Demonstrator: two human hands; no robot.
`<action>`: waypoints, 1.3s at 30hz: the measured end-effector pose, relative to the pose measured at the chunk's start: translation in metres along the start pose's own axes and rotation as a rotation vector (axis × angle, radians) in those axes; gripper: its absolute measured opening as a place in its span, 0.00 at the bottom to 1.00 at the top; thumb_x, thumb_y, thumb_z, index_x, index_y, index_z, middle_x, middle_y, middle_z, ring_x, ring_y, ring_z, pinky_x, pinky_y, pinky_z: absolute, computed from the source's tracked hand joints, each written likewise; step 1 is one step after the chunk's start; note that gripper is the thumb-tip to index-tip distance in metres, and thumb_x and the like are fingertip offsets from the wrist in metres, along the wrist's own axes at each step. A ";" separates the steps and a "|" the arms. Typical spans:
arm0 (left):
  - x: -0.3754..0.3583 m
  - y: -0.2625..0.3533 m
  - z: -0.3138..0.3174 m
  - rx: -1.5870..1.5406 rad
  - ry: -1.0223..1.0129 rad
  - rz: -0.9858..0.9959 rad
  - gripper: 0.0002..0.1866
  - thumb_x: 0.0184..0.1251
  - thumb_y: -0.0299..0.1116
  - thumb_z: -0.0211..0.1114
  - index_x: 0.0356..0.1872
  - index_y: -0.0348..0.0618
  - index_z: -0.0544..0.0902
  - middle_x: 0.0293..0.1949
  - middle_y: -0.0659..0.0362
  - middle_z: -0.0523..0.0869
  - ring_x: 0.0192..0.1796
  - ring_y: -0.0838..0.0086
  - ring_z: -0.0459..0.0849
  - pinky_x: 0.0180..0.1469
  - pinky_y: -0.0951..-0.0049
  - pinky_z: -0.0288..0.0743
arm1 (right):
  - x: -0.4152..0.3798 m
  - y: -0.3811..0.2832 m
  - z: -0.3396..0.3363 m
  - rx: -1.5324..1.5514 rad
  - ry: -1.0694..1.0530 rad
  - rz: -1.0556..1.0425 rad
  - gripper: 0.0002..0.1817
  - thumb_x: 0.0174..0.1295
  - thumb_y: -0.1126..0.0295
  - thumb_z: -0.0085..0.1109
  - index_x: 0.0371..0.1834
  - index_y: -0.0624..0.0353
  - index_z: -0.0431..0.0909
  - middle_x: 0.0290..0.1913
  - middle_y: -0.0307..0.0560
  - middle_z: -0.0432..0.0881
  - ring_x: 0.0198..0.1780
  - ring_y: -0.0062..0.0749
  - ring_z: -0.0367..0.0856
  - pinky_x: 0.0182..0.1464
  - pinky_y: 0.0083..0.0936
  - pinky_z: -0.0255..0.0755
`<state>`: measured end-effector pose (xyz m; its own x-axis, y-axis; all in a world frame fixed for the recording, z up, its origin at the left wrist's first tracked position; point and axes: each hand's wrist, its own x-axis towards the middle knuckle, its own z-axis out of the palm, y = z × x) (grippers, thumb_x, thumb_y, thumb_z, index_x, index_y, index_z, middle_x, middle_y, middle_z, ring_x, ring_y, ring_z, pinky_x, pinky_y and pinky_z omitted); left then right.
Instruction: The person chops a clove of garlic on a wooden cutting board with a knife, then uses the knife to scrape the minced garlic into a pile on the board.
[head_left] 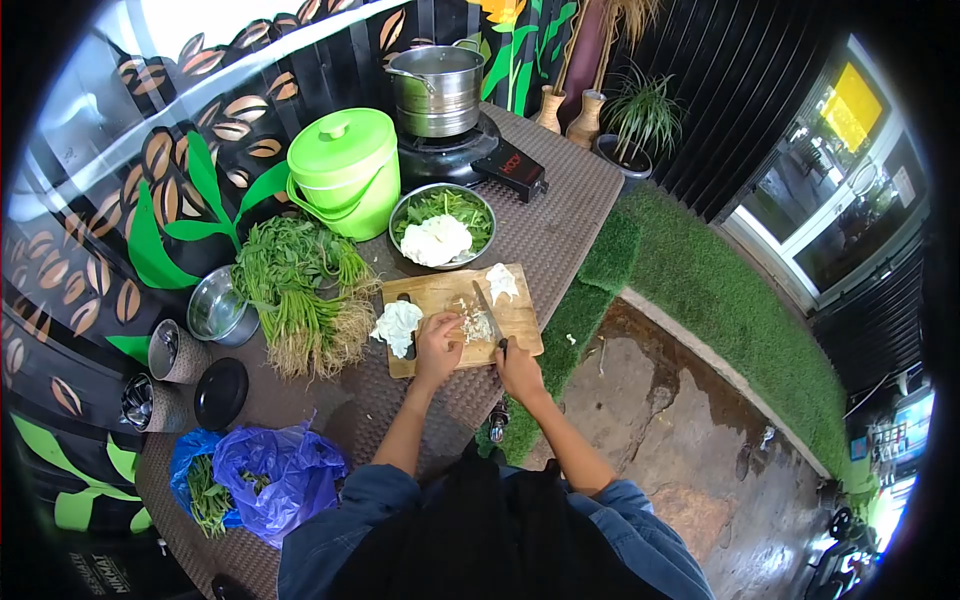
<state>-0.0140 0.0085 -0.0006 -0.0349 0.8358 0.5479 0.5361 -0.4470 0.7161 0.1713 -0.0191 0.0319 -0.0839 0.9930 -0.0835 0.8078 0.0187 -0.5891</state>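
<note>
My right hand (520, 368) grips a knife (487, 312) by its dark handle, the blade resting over a wooden cutting board (418, 289). Small chopped white bits (474, 322) lie left of the blade. My left hand (438, 347) rests on the board beside these bits with its fingers bent together; whatever is under the fingertips is hidden. A crinkled white piece (398, 328) overlaps the board's left edge, and a smaller white piece (502, 284) lies at its far right. Behind the board, a metal bowl (486, 254) holds green leaves and a white crinkled clump (436, 240).
Left of the board lies a bunch of rooted greens (305, 290). Nearby are a metal bowl (222, 307), a black lid (221, 393) and blue plastic bags (275, 480). A lidded green bucket (345, 170) and a pot (436, 95) on a burner (440, 160) stand behind.
</note>
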 end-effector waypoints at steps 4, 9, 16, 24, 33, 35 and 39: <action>0.003 0.006 -0.011 -0.092 -0.151 -0.119 0.18 0.47 0.21 0.70 0.44 0.40 0.85 0.43 0.55 0.84 0.44 0.65 0.81 0.47 0.71 0.76 | -0.001 -0.021 0.011 -0.030 -0.068 0.044 0.19 0.69 0.57 0.45 0.45 0.66 0.66 0.35 0.71 0.80 0.41 0.67 0.81 0.45 0.53 0.75; -0.001 -0.003 -0.004 -0.134 -0.122 -0.061 0.11 0.49 0.22 0.70 0.36 0.38 0.87 0.39 0.54 0.85 0.44 0.62 0.82 0.49 0.67 0.75 | 0.011 -0.039 -0.012 -0.125 -0.157 0.053 0.19 0.69 0.58 0.47 0.45 0.68 0.67 0.39 0.71 0.81 0.42 0.65 0.82 0.46 0.53 0.75; -0.003 -0.004 0.004 0.028 -0.036 -0.058 0.06 0.49 0.24 0.72 0.31 0.39 0.88 0.39 0.56 0.87 0.42 0.65 0.83 0.45 0.70 0.76 | -0.003 -0.041 0.021 -0.078 -0.088 0.153 0.19 0.69 0.58 0.47 0.46 0.67 0.65 0.42 0.73 0.80 0.43 0.65 0.82 0.47 0.52 0.75; 0.001 0.006 -0.007 -0.063 -0.070 -0.028 0.07 0.47 0.24 0.73 0.31 0.40 0.89 0.39 0.57 0.86 0.43 0.66 0.82 0.46 0.68 0.76 | -0.001 -0.036 0.006 -0.150 -0.123 0.077 0.19 0.69 0.59 0.46 0.48 0.67 0.64 0.39 0.70 0.81 0.43 0.66 0.82 0.48 0.52 0.75; -0.002 0.002 0.000 0.010 -0.123 -0.040 0.07 0.48 0.26 0.74 0.31 0.41 0.89 0.40 0.58 0.86 0.45 0.65 0.80 0.50 0.67 0.73 | 0.010 -0.032 0.004 -0.076 -0.156 0.100 0.19 0.69 0.60 0.46 0.50 0.68 0.64 0.40 0.72 0.81 0.46 0.66 0.80 0.48 0.52 0.75; -0.002 0.002 0.000 -0.017 -0.109 -0.067 0.06 0.48 0.25 0.73 0.31 0.41 0.89 0.39 0.58 0.86 0.45 0.64 0.80 0.49 0.67 0.72 | 0.007 -0.035 0.001 -0.074 -0.179 0.079 0.19 0.69 0.60 0.46 0.50 0.67 0.64 0.40 0.71 0.81 0.45 0.67 0.81 0.47 0.51 0.76; -0.003 0.002 0.001 0.035 -0.104 -0.038 0.05 0.49 0.25 0.72 0.30 0.40 0.88 0.37 0.58 0.85 0.44 0.63 0.79 0.48 0.67 0.72 | -0.011 -0.036 0.025 -0.100 -0.060 0.125 0.19 0.69 0.59 0.47 0.48 0.67 0.65 0.41 0.72 0.81 0.45 0.66 0.81 0.47 0.50 0.76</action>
<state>-0.0122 0.0053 -0.0011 0.0309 0.8813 0.4715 0.5653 -0.4044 0.7189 0.1283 -0.0333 0.0342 -0.0111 0.9796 -0.2005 0.8678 -0.0901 -0.4887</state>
